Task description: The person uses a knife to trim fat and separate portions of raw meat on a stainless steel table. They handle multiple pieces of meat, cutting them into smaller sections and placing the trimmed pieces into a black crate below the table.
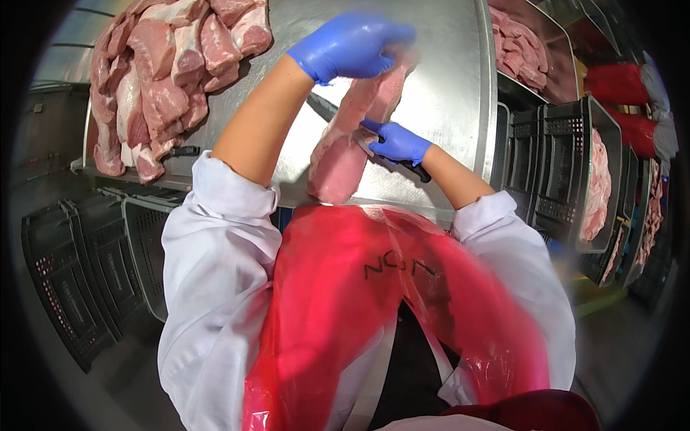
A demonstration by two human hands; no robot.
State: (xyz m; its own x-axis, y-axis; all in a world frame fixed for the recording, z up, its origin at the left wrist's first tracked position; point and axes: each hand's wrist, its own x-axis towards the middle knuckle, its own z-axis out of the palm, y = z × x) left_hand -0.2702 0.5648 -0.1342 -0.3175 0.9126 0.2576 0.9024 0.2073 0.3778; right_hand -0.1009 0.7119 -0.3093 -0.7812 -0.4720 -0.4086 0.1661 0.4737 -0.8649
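Knife (pixel 365 144): mid-blade hidden by the meat strip (pixel 338 167). Left hand (pixel 346 47): fingertips blurred. Meat pile (pixel 164 80): top cut off at upper edge.

2 hands (pixel 348 47) (pixel 402 144), 1 held knife (pixel 365 146), 1 held meat pc (pixel 339 158), 1 tbl (pixel 445 86)

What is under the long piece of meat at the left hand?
The metal table shows around the long piece of meat; the knife in the right hand reaches its edge. Whatever lies directly beneath it is covered.
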